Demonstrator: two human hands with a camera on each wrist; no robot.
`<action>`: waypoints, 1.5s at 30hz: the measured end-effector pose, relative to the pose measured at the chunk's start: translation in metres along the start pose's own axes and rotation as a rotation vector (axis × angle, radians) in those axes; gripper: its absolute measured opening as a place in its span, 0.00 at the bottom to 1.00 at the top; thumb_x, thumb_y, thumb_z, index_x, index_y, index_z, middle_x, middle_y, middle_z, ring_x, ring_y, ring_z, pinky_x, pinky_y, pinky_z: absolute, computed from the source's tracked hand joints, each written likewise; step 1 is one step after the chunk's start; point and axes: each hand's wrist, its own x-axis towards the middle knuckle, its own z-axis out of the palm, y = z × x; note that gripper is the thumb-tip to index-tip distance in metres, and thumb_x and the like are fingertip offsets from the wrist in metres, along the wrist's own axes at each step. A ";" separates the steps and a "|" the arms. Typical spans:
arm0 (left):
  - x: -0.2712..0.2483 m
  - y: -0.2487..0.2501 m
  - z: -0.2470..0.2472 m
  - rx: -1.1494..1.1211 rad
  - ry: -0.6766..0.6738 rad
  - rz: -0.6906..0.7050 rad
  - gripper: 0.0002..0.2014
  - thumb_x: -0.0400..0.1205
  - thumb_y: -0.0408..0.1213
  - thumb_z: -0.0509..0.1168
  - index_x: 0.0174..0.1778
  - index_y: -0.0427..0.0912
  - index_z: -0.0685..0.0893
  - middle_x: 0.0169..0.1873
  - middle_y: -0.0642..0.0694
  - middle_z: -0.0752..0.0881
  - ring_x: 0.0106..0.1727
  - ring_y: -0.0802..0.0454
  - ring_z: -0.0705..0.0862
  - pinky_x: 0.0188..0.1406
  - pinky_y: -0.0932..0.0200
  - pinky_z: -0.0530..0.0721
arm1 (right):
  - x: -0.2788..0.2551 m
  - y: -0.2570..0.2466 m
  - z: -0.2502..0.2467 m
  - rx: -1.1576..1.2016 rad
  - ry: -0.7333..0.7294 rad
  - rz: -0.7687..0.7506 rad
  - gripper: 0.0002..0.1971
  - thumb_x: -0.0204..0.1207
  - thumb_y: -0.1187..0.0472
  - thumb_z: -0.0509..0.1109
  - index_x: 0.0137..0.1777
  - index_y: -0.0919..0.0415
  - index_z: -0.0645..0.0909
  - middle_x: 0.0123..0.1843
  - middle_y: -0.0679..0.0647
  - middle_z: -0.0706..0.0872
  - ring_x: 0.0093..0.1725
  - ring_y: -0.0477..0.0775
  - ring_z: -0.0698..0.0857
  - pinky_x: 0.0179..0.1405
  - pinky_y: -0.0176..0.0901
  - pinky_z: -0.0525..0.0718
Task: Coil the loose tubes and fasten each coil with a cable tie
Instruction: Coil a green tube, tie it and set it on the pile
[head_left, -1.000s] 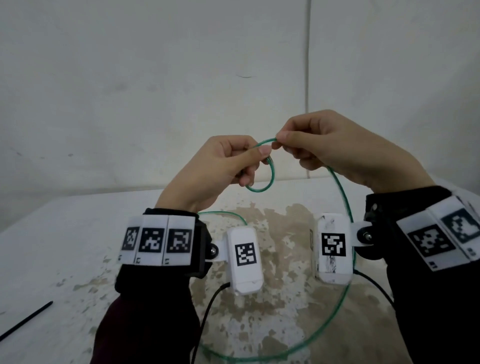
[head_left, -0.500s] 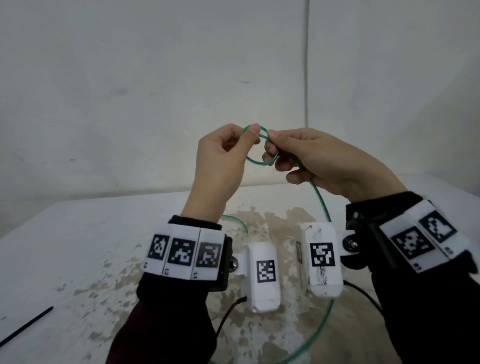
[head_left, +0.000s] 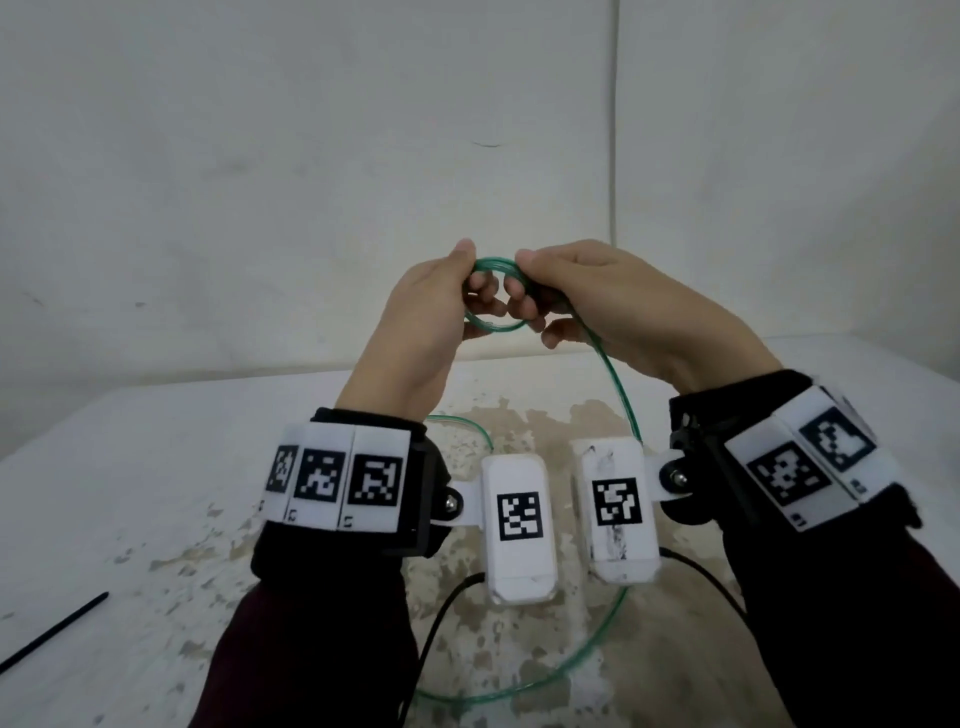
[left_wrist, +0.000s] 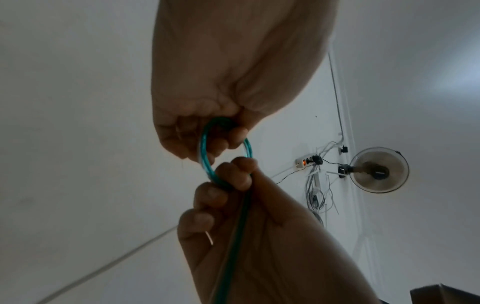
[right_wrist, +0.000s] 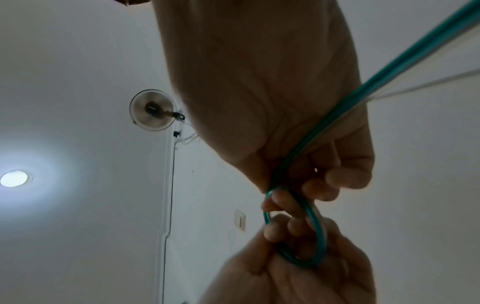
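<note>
Both hands raised, left hand (head_left: 415, 317) and right hand (head_left: 618, 306) pinching green tube (head_left: 496, 328) coil

The tube (head_left: 621, 395) is translucent green, teal in the wrist views, with pale glints along its coil (head_left: 496, 296). The cable tie (head_left: 52, 631) is plain black. The table (head_left: 130, 467) is white, mottled with brown patches where its coating has worn. The wrist bands (head_left: 337, 475) are white with black-and-white square marker patterns. The sleeves (head_left: 311, 649) are dark maroon. The wall (head_left: 260, 156) is off-white.
</note>
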 end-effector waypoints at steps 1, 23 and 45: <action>-0.001 0.001 -0.001 0.007 -0.009 -0.015 0.21 0.89 0.41 0.50 0.28 0.44 0.70 0.28 0.48 0.79 0.38 0.46 0.79 0.50 0.49 0.76 | 0.001 0.001 -0.002 0.005 -0.008 -0.003 0.18 0.87 0.56 0.54 0.37 0.59 0.76 0.30 0.48 0.76 0.32 0.45 0.74 0.36 0.37 0.75; -0.009 0.009 -0.013 0.208 -0.226 0.029 0.09 0.84 0.38 0.62 0.43 0.41 0.86 0.32 0.49 0.86 0.40 0.54 0.85 0.56 0.54 0.81 | 0.002 0.006 -0.010 -0.230 0.131 -0.146 0.25 0.83 0.49 0.62 0.42 0.77 0.78 0.36 0.61 0.69 0.36 0.55 0.67 0.43 0.49 0.70; -0.004 0.009 -0.017 -0.046 -0.285 -0.037 0.18 0.88 0.37 0.51 0.33 0.42 0.76 0.33 0.49 0.79 0.38 0.51 0.77 0.48 0.56 0.76 | 0.004 0.004 0.000 0.321 -0.080 -0.003 0.18 0.88 0.58 0.52 0.37 0.62 0.74 0.24 0.48 0.68 0.27 0.47 0.71 0.38 0.34 0.78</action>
